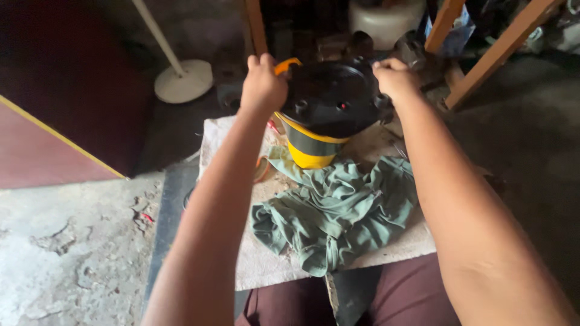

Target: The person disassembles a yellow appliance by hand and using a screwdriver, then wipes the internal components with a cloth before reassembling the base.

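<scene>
A blue and white plastic packet (457, 33) sits at the upper right of the frame. It is crumpled behind a wooden leg (444, 24).

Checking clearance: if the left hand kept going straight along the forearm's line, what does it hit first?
The left hand already grips the yellow-and-black appliance at its orange handle. Past that, the line probably meets the wooden leg first, though depth is unclear; the white round stand base sits off to its left.
</scene>
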